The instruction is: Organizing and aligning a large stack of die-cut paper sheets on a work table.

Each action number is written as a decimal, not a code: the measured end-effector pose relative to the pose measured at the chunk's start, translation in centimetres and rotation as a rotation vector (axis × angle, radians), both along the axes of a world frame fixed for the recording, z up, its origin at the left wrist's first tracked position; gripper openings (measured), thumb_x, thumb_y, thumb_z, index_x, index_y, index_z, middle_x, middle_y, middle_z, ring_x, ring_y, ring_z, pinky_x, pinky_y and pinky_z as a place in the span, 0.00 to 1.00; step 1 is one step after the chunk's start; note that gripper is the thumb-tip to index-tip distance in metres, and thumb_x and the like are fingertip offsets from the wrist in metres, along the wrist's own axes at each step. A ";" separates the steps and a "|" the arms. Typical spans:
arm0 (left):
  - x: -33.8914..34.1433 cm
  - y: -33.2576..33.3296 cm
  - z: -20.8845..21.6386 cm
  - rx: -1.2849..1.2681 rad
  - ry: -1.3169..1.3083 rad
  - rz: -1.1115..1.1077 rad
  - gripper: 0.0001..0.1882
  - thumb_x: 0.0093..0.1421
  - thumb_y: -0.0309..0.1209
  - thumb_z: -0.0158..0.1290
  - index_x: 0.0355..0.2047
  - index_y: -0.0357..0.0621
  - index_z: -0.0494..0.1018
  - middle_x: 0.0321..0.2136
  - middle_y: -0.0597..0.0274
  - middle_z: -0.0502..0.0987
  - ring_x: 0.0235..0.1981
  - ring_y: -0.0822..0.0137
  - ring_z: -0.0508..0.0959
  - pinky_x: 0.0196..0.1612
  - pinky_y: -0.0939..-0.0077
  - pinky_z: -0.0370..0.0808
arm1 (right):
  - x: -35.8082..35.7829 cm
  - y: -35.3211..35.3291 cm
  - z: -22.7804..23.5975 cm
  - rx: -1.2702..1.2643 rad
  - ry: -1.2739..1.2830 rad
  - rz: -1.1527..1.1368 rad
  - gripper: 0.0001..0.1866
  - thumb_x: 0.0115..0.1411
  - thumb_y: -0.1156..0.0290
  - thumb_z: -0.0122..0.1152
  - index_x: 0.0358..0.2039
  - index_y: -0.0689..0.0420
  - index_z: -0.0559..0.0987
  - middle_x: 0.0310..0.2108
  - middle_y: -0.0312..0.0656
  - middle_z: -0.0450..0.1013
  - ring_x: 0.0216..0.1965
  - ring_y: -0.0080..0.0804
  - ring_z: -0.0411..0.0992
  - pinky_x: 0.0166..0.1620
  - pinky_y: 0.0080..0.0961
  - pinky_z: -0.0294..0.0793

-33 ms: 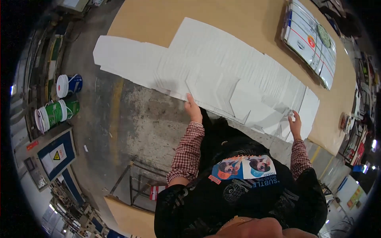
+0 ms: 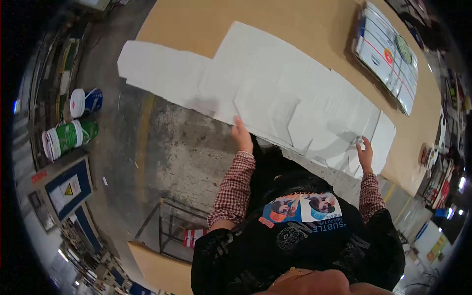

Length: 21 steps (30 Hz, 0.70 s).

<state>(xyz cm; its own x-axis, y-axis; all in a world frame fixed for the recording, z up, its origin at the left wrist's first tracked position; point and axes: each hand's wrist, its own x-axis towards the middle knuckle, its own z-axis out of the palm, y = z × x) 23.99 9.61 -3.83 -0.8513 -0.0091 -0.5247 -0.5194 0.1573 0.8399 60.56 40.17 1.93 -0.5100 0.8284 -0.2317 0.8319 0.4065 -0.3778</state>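
A large white die-cut cardboard blank (image 2: 275, 73) with a stepped outline lies across the table in front of me. Fold lines and angled cuts run along its near side, and its near edge overhangs the tabletop. My left hand (image 2: 242, 135) is closed at that near edge, its thumb on the top face and the other fingers mostly hidden. Over the small flaps near the blank's right end is my right hand (image 2: 364, 153), thumb and forefinger bent and slightly apart. Shadows fall on the white board beside both hands.
The blank rests on a brown table (image 2: 187, 24). A strapped, wrapped flat bundle (image 2: 386, 56) sits at the far right. On the floor to the left are a blue bucket (image 2: 92, 102) and green buckets (image 2: 71, 135). A control cabinet (image 2: 69, 189) and a metal frame (image 2: 160, 221) stand at lower left.
The scene has shifted very slightly in view. Striped shading seen across the white blank before has smoothed out. Both hands keep nearly the same places on it.
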 end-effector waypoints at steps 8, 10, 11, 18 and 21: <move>1.1 0.3 -2.1 0.329 -0.354 0.022 0.28 0.58 0.50 0.41 0.10 0.47 0.50 0.10 0.73 0.51 0.13 0.76 0.53 0.17 0.74 0.52 | -17.2 -0.5 1.8 -0.105 0.221 0.210 0.23 0.54 0.75 0.53 0.51 0.54 0.65 0.51 0.40 0.62 0.49 0.32 0.62 0.39 0.21 0.70; 1.2 1.0 0.4 0.454 -0.440 -0.043 0.26 0.58 0.51 0.40 0.14 0.42 0.60 0.13 0.70 0.61 0.16 0.74 0.63 0.22 0.75 0.62 | -19.7 -0.9 1.9 -0.188 0.303 0.255 0.23 0.53 0.77 0.53 0.52 0.54 0.65 0.52 0.40 0.61 0.50 0.30 0.61 0.40 0.20 0.68; 0.8 1.5 2.3 0.474 -0.525 -0.047 0.25 0.58 0.52 0.40 0.22 0.39 0.65 0.20 0.66 0.67 0.22 0.71 0.68 0.28 0.73 0.66 | -21.4 -1.5 1.9 -0.222 0.324 0.288 0.24 0.53 0.77 0.54 0.52 0.54 0.64 0.52 0.40 0.61 0.51 0.30 0.61 0.41 0.21 0.68; 0.2 1.7 2.2 0.512 -0.682 -0.169 0.30 0.58 0.52 0.38 0.40 0.31 0.66 0.39 0.54 0.70 0.36 0.63 0.73 0.40 0.66 0.70 | -31.8 -7.2 3.5 -0.235 0.380 0.551 0.24 0.52 0.76 0.54 0.51 0.53 0.65 0.52 0.43 0.60 0.52 0.35 0.61 0.46 0.27 0.66; 0.2 1.5 1.1 0.479 -0.636 -0.200 0.28 0.59 0.52 0.37 0.31 0.33 0.67 0.27 0.59 0.70 0.28 0.68 0.72 0.34 0.68 0.72 | -34.2 -8.0 3.4 -0.259 0.407 0.571 0.23 0.52 0.75 0.54 0.50 0.53 0.66 0.52 0.43 0.60 0.52 0.36 0.61 0.47 0.29 0.65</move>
<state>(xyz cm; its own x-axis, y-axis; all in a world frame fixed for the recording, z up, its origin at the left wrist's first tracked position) 24.23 11.09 -2.75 -0.3518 0.4592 -0.8157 -0.9189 -0.0034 0.3944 26.38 32.17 5.36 -0.9317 0.3534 -0.0842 0.2918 0.5899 -0.7529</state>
